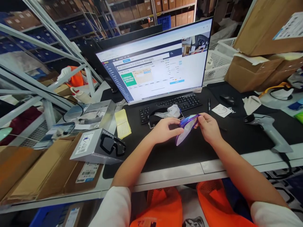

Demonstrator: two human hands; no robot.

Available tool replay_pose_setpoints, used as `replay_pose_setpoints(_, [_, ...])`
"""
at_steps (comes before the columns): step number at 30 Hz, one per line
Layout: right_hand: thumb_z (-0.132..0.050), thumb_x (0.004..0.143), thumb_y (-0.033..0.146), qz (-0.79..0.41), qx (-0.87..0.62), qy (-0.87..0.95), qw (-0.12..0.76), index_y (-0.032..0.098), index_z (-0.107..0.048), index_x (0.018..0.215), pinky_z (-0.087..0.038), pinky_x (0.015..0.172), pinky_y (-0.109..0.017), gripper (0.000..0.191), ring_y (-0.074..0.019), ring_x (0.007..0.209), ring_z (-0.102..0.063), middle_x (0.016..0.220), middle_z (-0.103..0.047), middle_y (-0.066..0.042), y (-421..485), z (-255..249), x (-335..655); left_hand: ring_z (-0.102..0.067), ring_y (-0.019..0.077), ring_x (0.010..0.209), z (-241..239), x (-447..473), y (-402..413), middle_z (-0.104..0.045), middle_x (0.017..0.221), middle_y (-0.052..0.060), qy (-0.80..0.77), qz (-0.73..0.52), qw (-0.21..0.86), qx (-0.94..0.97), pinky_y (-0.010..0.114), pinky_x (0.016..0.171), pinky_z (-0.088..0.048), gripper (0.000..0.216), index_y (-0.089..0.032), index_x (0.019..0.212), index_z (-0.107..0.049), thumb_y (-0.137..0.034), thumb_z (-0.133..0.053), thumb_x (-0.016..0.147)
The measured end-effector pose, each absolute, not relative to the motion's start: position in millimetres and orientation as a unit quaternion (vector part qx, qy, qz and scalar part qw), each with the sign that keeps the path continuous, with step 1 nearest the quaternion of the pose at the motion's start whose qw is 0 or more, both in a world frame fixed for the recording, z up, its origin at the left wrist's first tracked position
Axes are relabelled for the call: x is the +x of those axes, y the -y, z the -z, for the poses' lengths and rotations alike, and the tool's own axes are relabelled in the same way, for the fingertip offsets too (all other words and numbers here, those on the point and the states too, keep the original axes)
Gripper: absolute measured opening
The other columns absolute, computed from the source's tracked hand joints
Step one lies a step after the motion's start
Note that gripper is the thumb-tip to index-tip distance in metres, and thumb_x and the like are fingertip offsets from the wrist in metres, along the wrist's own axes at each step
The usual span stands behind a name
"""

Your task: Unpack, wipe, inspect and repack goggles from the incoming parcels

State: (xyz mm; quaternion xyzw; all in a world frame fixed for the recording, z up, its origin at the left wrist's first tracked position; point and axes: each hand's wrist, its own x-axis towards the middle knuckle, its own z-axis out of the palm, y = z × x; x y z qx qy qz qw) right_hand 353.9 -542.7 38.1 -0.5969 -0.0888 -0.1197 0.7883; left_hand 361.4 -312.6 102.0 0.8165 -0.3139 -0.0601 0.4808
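A curved purple-blue sunglasses lens (pixel 188 126) is held up over the black desk mat, its shiny surface tilted. My left hand (pixel 169 128) pinches its left side between thumb and fingers. At its upper right corner, my right hand (pixel 208 126) grips the edge with closed fingertips. Just behind the hands lie a crumpled clear plastic bag (pixel 172 111) and a dark item partly hidden under it, in front of the keyboard (pixel 184 101). To the left, a grey box (pixel 101 146) printed with black shield glasses rests on cardboard.
A lit monitor (pixel 156 63) stands behind the keyboard. On the right are a barcode scanner (pixel 270 129), a mouse (pixel 227 100), a marker (pixel 209 105) and a white card (pixel 222 110). Yellow notes (pixel 123 124) lie left. Cardboard boxes (pixel 251 71) are stacked at the back right.
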Motion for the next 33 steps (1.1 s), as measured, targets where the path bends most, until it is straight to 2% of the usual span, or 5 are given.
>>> replay_pose_setpoints(11, [-0.069, 0.087, 0.061, 0.076, -0.702, 0.126, 0.697, 0.02, -0.063, 0.072, -0.041, 0.056, -0.029, 0.044, -0.0142, 0.057, -0.053, 0.062, -0.06, -0.001, 529.4, -45.2, 338.4, -0.066, 0.0226, 0.094, -100.6, 361.9, 307.6, -0.075, 0.099, 0.006, 0.253, 0.059, 0.56, 0.787, 0.034, 0.089, -0.049, 0.041, -0.015, 0.097, -0.077, -0.053, -0.072, 0.084])
replay_pose_setpoints(16, [-0.057, 0.096, 0.053, 0.058, -0.549, 0.146, 0.821, 0.022, -0.056, 0.062, -0.032, 0.056, -0.031, 0.046, -0.0139, 0.051, -0.04, 0.05, -0.043, 0.001, 550.4, -56.8, 343.6, -0.069, 0.0214, 0.088, -103.6, 371.8, 289.5, -0.077, 0.094, 0.009, 0.19, 0.135, 0.697, 0.678, 0.032, 0.085, -0.051, 0.049, -0.014, 0.091, -0.079, -0.06, -0.077, 0.077])
replay_pose_setpoints(21, [-0.074, 0.08, 0.045, -0.11, -0.521, 0.13, 0.837, 0.019, -0.071, 0.084, -0.028, 0.054, -0.029, 0.026, -0.0129, 0.053, -0.042, 0.058, -0.051, 0.001, 538.6, -48.9, 349.5, -0.07, 0.0238, 0.097, -100.1, 369.0, 295.6, -0.078, 0.102, 0.011, 0.205, 0.131, 0.71, 0.661, 0.034, 0.095, -0.05, 0.048, -0.014, 0.095, -0.08, -0.057, -0.081, 0.076])
replay_pose_setpoints(24, [-0.08, 0.074, 0.041, -0.207, -0.506, 0.154, 0.823, 0.019, -0.07, 0.103, -0.031, 0.057, -0.028, 0.038, -0.0121, 0.055, -0.042, 0.062, -0.054, 0.002, 525.9, -44.8, 342.8, -0.071, 0.0258, 0.099, -96.5, 365.9, 305.3, -0.078, 0.102, 0.012, 0.197, 0.135, 0.715, 0.657, 0.037, 0.097, -0.051, 0.052, -0.013, 0.096, -0.08, -0.06, -0.082, 0.073])
replay_pose_setpoints(33, [-0.076, 0.075, 0.044, 0.056, -0.491, 0.073, 0.866, 0.022, -0.048, 0.06, -0.028, 0.049, -0.027, 0.039, -0.0115, 0.051, -0.029, 0.053, -0.03, 0.005, 542.8, -68.9, 343.6, -0.073, 0.0231, 0.096, -99.7, 368.3, 301.6, -0.078, 0.104, 0.008, 0.196, 0.011, 0.768, 0.61, 0.035, 0.09, -0.056, 0.044, -0.019, 0.102, -0.079, -0.049, -0.088, 0.071])
